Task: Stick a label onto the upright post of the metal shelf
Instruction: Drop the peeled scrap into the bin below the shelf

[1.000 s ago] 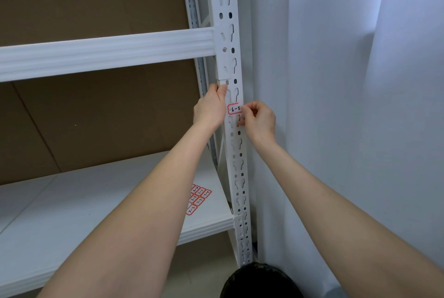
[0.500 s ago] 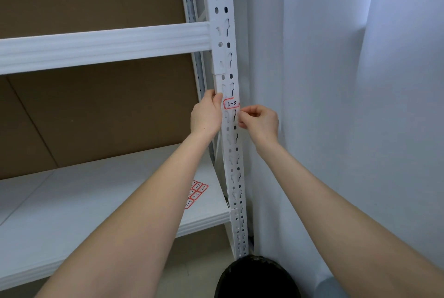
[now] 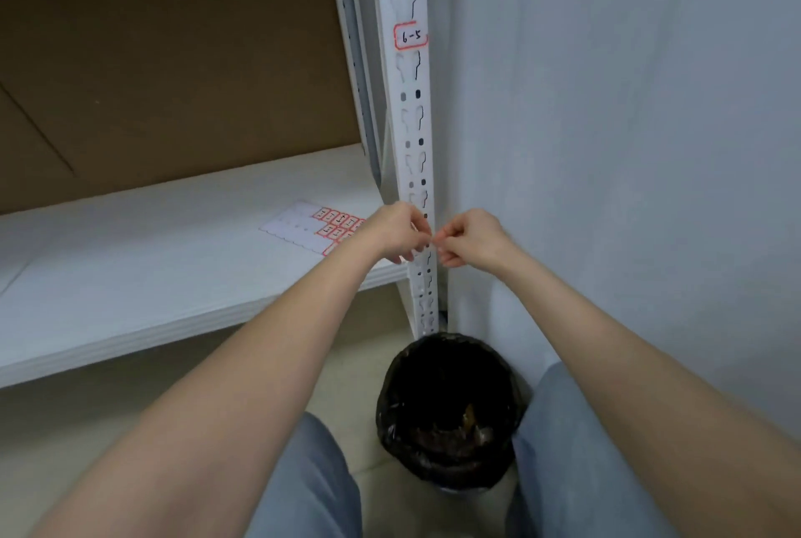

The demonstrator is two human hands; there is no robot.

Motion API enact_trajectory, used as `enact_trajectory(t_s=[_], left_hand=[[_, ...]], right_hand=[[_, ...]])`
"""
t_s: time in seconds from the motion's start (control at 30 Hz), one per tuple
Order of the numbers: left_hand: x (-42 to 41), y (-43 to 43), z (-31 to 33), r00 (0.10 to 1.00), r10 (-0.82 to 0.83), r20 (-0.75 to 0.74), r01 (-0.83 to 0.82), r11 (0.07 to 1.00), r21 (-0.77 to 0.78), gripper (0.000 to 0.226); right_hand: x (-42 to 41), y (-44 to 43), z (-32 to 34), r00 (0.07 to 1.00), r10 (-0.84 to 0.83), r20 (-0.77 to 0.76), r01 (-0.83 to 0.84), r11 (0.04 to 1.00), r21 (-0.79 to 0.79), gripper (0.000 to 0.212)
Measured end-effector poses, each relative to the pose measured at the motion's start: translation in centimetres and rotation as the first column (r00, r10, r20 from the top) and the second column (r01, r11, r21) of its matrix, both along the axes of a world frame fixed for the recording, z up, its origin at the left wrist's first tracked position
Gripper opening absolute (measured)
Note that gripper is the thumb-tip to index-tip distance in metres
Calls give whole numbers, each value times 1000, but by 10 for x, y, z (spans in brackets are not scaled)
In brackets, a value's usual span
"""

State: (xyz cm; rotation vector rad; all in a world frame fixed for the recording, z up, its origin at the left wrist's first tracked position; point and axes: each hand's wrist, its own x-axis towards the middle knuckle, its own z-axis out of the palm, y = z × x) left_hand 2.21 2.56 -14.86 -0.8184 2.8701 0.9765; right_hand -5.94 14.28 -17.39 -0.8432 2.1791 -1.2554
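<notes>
A white label with a red border, handwritten "6-5" [image 3: 411, 36], sits stuck flat on the front of the white perforated upright post [image 3: 411, 126] of the metal shelf. No hand touches it. Both hands are far below it, in front of the post at the level of the shelf board. My left hand [image 3: 396, 234] and my right hand [image 3: 470, 239] have their fingers curled and their fingertips pinched close together. I see nothing between the fingers.
A sheet of red-bordered labels [image 3: 310, 227] lies on the white shelf board [image 3: 151, 260], just left of my left hand. A bin lined with a black bag [image 3: 448, 412] stands on the floor between my knees. Brown cardboard backs the shelf; a white wall [image 3: 607, 147] is at the right.
Both hands have let go of the label and dropped down the post to shelf-board level. The label stays stuck on the post. The view has tilted downward.
</notes>
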Motion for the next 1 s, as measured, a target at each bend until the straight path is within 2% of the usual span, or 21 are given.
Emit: enact_trajectory(t_s=[0.13, 0.3, 0.47, 0.7, 0.8, 0.87, 1.0], left_hand=[[10, 4, -36, 989, -32, 144, 24, 998, 62, 13], [19, 8, -65, 969, -51, 241, 22, 993, 119, 14], [21, 13, -77, 962, -76, 261, 40, 990, 138, 20], [19, 16, -70, 966, -69, 250, 27, 986, 167, 21], [20, 15, -66, 970, -56, 237, 17, 986, 164, 21], [21, 14, -63, 971, -49, 233, 10, 986, 165, 21], [23, 14, -61, 973, -46, 228, 7, 986, 167, 21]], right_hand=[[9, 16, -30, 995, 85, -52, -69, 963, 261, 14], [16, 25, -52, 991, 122, -52, -91, 910, 405, 15], [18, 25, -61, 987, 162, 10, -150, 890, 432, 14], [19, 23, -59, 985, 142, 93, -166, 923, 347, 23], [21, 23, -53, 988, 148, 37, -152, 919, 364, 36], [21, 24, -50, 988, 152, 12, -146, 916, 374, 33], [21, 24, -49, 983, 173, 59, -182, 907, 380, 23]])
